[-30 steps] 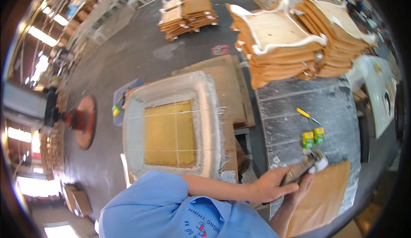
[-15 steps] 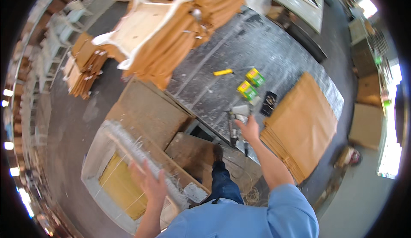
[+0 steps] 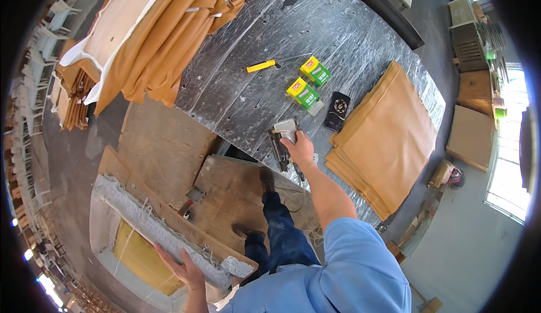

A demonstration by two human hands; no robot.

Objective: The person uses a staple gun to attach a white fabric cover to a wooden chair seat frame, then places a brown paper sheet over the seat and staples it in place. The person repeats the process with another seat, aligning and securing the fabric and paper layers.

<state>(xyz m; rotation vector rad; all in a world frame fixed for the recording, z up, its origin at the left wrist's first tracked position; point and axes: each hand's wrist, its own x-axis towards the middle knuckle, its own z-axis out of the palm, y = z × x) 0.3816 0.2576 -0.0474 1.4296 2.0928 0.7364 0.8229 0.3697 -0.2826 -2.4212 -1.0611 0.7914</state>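
On the near edge of the dark worktable (image 3: 236,96), my right hand (image 3: 301,148) is closed round a staple gun (image 3: 286,128) with a silver head and dark body. My left hand (image 3: 186,271) is open, thumb apart from the fingers, at the white-wrapped padded edge of a seat frame (image 3: 163,240) on my left. A panel of yellowish material (image 3: 132,251) shows inside that frame, with loose strings across it. Two green and yellow small boxes (image 3: 314,71) lie beyond the gun, beside a yellow-handled tool (image 3: 260,66) and a black phone-like object (image 3: 338,110).
Folded tan leather-like sheets (image 3: 386,144) cover the table's right part. More tan covers (image 3: 163,48) are heaped at the far left around a white-edged chair shell (image 3: 121,17). A wooden board (image 3: 163,138) stands below the table's left edge; a red-handled tool (image 3: 186,209) lies near my feet.
My right hand has closed on the staple gun. The view has shifted, and the table's things show lower and more to the left. The left hand stays by the padded frame.
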